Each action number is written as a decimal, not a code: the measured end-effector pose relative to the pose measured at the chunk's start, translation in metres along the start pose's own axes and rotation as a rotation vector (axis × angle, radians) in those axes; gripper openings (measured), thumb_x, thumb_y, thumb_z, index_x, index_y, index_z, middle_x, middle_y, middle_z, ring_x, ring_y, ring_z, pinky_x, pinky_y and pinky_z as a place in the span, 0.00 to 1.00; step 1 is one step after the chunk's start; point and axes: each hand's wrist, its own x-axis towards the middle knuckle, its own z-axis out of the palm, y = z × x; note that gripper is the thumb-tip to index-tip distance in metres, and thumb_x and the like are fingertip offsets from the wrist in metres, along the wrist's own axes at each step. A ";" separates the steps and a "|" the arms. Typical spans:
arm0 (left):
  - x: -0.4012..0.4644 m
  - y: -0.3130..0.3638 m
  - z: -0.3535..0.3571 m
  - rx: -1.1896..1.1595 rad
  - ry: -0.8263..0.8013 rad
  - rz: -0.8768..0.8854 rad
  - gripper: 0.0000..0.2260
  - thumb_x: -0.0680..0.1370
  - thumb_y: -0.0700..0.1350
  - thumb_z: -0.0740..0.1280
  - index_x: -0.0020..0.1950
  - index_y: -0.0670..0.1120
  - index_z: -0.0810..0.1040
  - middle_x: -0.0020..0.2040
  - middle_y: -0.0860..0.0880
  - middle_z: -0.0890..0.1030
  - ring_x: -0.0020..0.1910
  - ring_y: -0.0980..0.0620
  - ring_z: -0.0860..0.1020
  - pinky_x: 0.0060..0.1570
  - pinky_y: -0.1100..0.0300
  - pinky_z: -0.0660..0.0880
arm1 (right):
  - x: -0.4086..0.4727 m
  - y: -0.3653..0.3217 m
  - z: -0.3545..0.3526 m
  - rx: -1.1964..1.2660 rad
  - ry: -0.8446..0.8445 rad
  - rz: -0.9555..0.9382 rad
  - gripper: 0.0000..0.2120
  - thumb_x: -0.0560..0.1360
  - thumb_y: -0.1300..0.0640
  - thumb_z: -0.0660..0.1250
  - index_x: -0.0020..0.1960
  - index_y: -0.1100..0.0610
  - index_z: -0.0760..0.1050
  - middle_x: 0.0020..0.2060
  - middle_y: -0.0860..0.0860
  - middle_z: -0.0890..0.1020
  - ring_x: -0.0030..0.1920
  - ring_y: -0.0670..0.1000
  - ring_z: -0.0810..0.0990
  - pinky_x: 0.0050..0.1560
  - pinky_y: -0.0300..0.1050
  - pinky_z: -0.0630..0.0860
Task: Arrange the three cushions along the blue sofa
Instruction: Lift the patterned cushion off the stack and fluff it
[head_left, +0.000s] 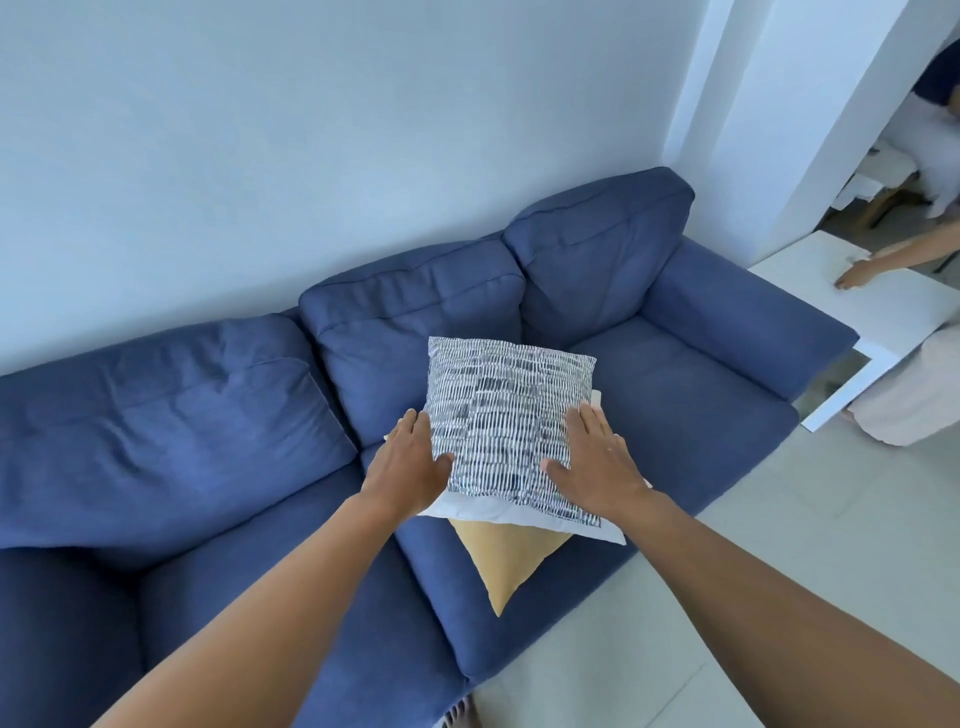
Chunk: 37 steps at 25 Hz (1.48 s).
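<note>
1. Blue fabric covered the long three-seat sofa (701, 415) that ran along a pale wall, with all three cushions stacked in one pile on its middle seat.
2. On top lay a square cushion with a navy-and-white dashed print (509, 421), flat, resting on a plain white cushion (498, 512), which lay over a mustard-yellow cushion (506, 561) whose corner pointed toward you.
3. Your left hand (410, 465) pressed against the printed cushion's left edge and your right hand (597, 462) lay on its right edge, fingers spread and extended, thumbs resting on the top face.
4. Neither hand had closed into a grasp; the cushion sat squeezed lightly between your two open palms.
5. The cushion lay straight ahead, centred between both hands, neither nearer.
6. Empty seats stretched to either side, so lifting it sideways looked like the next move.
7. Beyond the sofa's right arm, another person leaned on a white table (883, 312).
</note>
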 end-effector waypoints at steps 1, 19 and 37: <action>0.010 -0.002 0.003 -0.006 -0.013 -0.010 0.11 0.81 0.49 0.66 0.50 0.47 0.65 0.52 0.50 0.69 0.51 0.44 0.74 0.43 0.53 0.70 | 0.009 0.004 0.004 0.009 -0.017 0.007 0.34 0.82 0.44 0.65 0.79 0.62 0.59 0.81 0.58 0.61 0.82 0.60 0.57 0.76 0.63 0.65; 0.127 -0.056 0.083 -0.226 -0.193 -0.464 0.19 0.81 0.57 0.66 0.66 0.46 0.76 0.61 0.47 0.81 0.55 0.45 0.78 0.52 0.49 0.76 | 0.125 0.081 0.081 0.466 -0.221 0.246 0.50 0.76 0.38 0.72 0.85 0.58 0.50 0.85 0.55 0.58 0.83 0.60 0.60 0.79 0.61 0.64; 0.136 -0.042 0.033 -0.888 0.062 -0.577 0.11 0.78 0.42 0.74 0.49 0.33 0.83 0.40 0.38 0.82 0.39 0.45 0.76 0.43 0.50 0.73 | 0.184 0.050 0.020 1.156 -0.047 0.224 0.08 0.75 0.58 0.77 0.53 0.50 0.84 0.42 0.42 0.91 0.41 0.45 0.90 0.36 0.35 0.82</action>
